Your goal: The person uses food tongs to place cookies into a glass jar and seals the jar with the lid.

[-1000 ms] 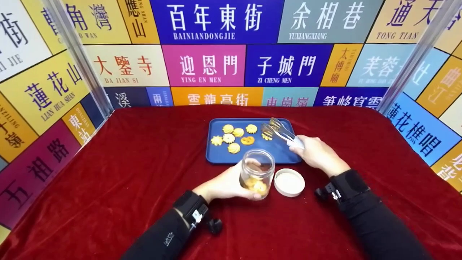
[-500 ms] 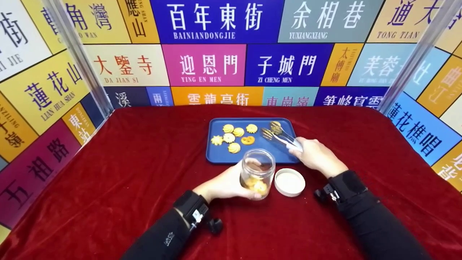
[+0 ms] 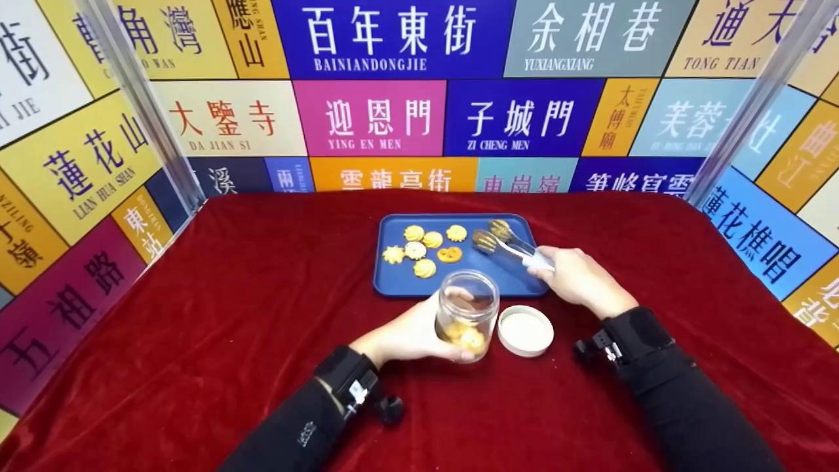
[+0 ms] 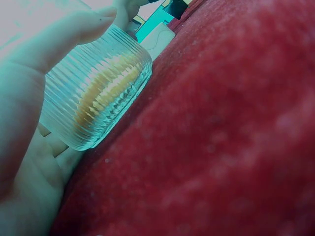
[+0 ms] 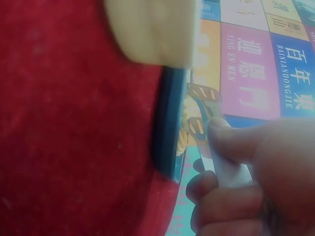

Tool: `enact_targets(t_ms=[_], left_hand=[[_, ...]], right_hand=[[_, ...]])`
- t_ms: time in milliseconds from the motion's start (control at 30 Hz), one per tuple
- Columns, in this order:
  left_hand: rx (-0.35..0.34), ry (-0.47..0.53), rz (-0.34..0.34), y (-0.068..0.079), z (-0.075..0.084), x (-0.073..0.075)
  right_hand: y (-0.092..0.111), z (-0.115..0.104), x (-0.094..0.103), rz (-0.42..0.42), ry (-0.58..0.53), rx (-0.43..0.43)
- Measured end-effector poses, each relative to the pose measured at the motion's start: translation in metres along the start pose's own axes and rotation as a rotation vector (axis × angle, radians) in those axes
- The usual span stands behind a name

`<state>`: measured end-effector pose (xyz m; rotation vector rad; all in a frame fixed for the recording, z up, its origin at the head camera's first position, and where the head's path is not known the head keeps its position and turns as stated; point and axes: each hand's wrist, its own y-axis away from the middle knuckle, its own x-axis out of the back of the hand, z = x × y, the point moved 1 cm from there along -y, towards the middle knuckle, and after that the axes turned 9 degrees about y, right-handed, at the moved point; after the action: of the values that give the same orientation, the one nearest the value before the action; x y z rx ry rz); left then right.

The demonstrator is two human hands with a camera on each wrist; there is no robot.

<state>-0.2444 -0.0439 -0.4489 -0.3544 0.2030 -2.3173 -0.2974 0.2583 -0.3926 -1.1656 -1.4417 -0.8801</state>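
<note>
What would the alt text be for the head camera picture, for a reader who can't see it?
A person's left hand grips an open clear jar with cookies inside, while the right hand holds tongs over a blue tray of more cookies. A round white lid lies beside the jar on red cloth.

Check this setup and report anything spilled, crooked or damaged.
Nothing stands out. The cookies I can make out are on the blue tray or inside the jar, which shows no crack. The lid lies on the red cloth beside the jar, and the right hand grips the tongs.
</note>
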Motion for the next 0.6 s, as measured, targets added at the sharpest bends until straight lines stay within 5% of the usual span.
enact_targets(t_ms=[600], left_hand=[[0.014, -0.026, 0.013, 0.0, -0.001, 0.0]], right_hand=[[0.009, 0.011, 0.044, -0.007, -0.041, 0.021]])
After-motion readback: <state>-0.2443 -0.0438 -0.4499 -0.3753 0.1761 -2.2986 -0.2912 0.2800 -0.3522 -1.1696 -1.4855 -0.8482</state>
